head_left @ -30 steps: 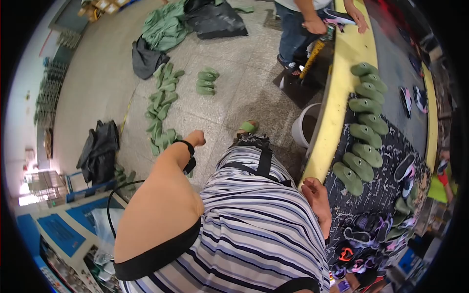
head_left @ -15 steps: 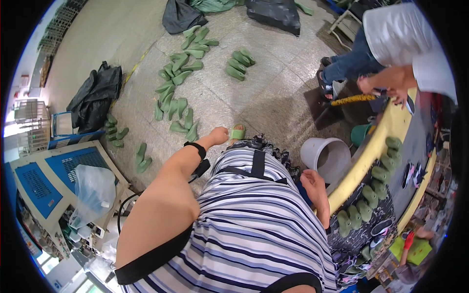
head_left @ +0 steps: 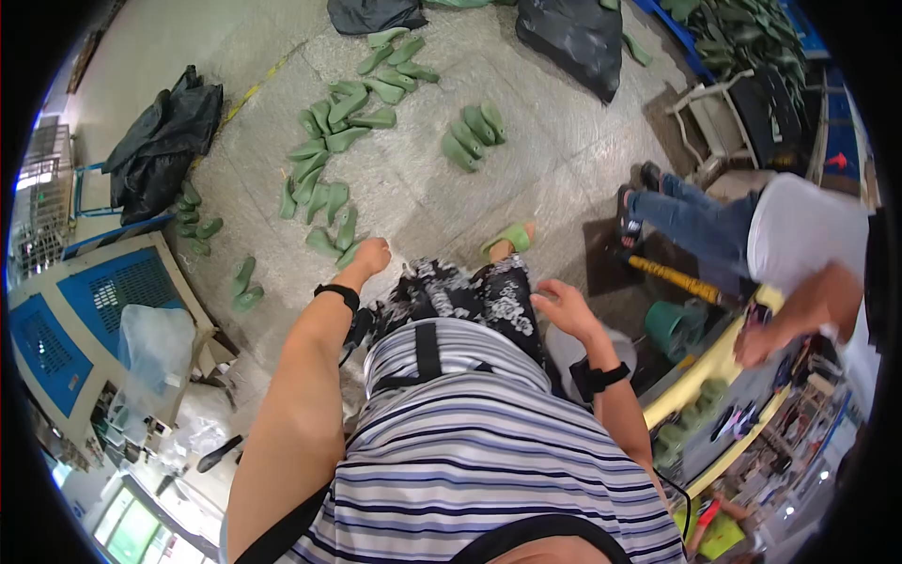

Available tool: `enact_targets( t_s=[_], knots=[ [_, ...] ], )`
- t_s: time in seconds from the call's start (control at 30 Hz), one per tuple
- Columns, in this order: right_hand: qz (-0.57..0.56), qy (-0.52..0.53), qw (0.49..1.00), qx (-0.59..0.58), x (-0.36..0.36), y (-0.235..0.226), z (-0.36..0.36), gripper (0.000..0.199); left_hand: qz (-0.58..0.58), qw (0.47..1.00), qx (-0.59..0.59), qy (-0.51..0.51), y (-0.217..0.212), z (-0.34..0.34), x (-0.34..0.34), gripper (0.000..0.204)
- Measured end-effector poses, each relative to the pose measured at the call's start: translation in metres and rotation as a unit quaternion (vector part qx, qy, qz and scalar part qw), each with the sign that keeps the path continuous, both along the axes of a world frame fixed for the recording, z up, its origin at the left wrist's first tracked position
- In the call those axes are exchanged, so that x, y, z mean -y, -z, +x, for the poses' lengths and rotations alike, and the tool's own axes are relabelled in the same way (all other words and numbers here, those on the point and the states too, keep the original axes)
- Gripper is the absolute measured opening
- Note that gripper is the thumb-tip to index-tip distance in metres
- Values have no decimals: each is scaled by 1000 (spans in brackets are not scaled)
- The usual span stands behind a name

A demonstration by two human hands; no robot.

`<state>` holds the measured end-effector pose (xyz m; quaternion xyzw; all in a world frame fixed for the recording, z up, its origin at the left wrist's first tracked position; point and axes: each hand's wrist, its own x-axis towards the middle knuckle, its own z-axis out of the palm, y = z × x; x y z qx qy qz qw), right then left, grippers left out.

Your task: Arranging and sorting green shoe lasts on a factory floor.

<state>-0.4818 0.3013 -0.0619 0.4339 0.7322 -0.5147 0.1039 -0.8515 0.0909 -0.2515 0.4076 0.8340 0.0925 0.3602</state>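
Observation:
My left hand [head_left: 374, 255] hangs in front of my striped top with its fingers curled in, and nothing shows in it. It appears above the near end of a scatter of green shoe lasts [head_left: 327, 199] on the floor, without visibly gripping one. My right hand [head_left: 567, 305] is held out at my other side, empty, thumb and fingers apart. Below it stands a pale bucket [head_left: 615, 355], partly hidden by my arm. Further off, a small group of green shoe lasts [head_left: 473, 138] lies side by side on the floor.
A co-worker [head_left: 700, 221] stands at right beside a yellow-edged workbench [head_left: 658, 406] bearing more lasts. A green bucket [head_left: 665, 321] is near the bench. Black bags [head_left: 571, 42] lie ahead, another black bag [head_left: 169, 141] at left. A blue-and-cream machine [head_left: 122, 282] stands at left.
My body has turned and stepped forward, with a green-slippered foot now ahead. My right hand has swung forward from the bench edge and its fingers have spread. The co-worker's arm has moved along the bench.

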Motion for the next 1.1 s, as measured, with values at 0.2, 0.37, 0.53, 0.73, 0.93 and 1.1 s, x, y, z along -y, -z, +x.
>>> enact_targets(
  t_s=[0.2, 0.37, 0.53, 0.73, 0.93, 1.1],
  knots=[
    [-67, -120, 990, -5, -140, 108, -80, 52, -27, 996, 54, -60, 55, 31, -85, 31],
    [-42, -211, 976, 42, -258, 180, -151, 58, -29, 989, 76, -127, 96, 46, -181, 33],
    [-83, -165, 975, 125, -348, 286, -208, 56, 38, 961, 81, -261, 180, 40, -284, 21],
    [81, -189, 978, 48, -353, 490, -242, 55, 21, 988, -1, -152, 292, 30, -336, 41],
    [213, -197, 956, 37, -352, 644, -291, 55, -40, 932, 137, -332, 442, 21, -362, 74],
    [154, -229, 936, 219, -335, 695, -312, 63, -58, 847, 221, -480, 489, 33, -395, 79]
  ],
)
